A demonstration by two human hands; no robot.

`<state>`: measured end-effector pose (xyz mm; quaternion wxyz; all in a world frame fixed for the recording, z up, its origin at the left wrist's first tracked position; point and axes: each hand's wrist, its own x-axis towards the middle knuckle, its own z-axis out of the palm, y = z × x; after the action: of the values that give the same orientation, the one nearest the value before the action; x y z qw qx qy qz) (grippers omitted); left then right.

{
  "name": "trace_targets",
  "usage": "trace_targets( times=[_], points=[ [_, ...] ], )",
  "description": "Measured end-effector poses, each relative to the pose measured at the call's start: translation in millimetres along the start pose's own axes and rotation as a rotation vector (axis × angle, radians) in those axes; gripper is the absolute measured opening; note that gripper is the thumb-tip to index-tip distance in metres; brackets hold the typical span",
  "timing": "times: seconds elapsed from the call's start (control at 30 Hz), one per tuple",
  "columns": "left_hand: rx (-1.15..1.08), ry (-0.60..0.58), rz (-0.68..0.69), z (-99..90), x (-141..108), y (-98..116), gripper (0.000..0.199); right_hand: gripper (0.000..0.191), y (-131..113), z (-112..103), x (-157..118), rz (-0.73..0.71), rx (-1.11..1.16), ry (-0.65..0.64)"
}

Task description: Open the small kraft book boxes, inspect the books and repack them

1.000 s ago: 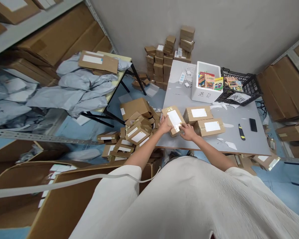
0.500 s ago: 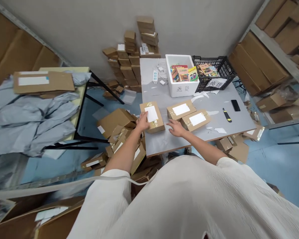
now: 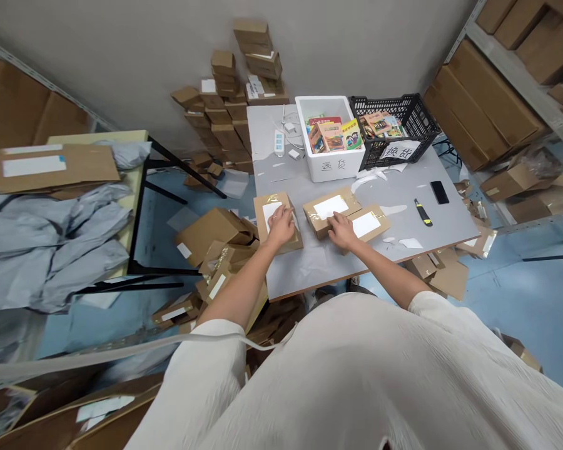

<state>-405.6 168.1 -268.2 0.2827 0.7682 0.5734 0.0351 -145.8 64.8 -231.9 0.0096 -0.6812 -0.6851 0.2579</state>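
Observation:
Three taped cardboard boxes with white labels lie on the grey table [image 3: 284, 275]. My left hand [image 3: 282, 226] rests on top of the left box [image 3: 291, 244], its fingers bent over the label. My right hand [image 3: 342, 232] lies over the near parts of the middle box [image 3: 331, 205] and the right box [image 3: 366, 225], which sit side by side. Its fingers are slightly bent and touch the cardboard around the middle box's label. Neither hand lifts a box. The right hand hides the near left end of the right box.
A white foam box [image 3: 335, 169] and a black crate [image 3: 417, 134] hold books at the back. A power strip [image 3: 279, 143], a cutter [image 3: 423, 213] and a phone [image 3: 439, 192] lie on the table. Cardboard boxes [image 3: 216, 228] crowd the floor; grey bags [image 3: 60, 244] cover a left-hand table.
My left hand has moved from the left box's side onto its top. My right hand has moved from the bare table onto the middle and right boxes. The view has shifted slightly.

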Motion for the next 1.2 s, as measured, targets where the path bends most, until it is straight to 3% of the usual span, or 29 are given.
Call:
trace_targets(
  times=[0.13, 0.27, 0.57, 0.8, 0.97, 1.1, 1.2],
  points=[
    [0.03, -0.033, 0.076, 16.9, 20.6, 38.8, 0.064, 0.065, 9.2, -7.9, 5.5, 0.074, -0.064, -0.012],
    [0.074, -0.081, 0.109, 30.0, 33.3, 63.6, 0.062, 0.06, 15.0, -16.2, 8.2, 0.109, -0.12, -0.024],
    [0.196, -0.082, 0.076, 24.7, 9.3, 75.6, 0.067, 0.073, 18.8, -25.6, 33.6, -0.019, -0.208, -0.182],
    [0.194, -0.069, -0.026, 18.4, -22.0, 65.2, 0.071, 0.076, 18.7, -25.7, 74.9, -0.178, -0.183, -0.301],
    [0.118, -0.053, -0.021, 12.9, -45.3, 37.9, 0.062, 0.071, 3.6, -26.9, 91.0, -0.135, -0.211, -0.3],
    [0.142, 0.051, -0.272, 10.7, -63.5, 12.0, 0.08, 0.077, -22.1, -17.6, 81.4, -0.187, -0.237, -0.253],
    [0.109, 0.012, -0.39, 8.4, -67.8, -2.9, 0.099, 0.087, -39.7, -6.9, 70.8, -0.256, -0.247, -0.277]
  ],
)
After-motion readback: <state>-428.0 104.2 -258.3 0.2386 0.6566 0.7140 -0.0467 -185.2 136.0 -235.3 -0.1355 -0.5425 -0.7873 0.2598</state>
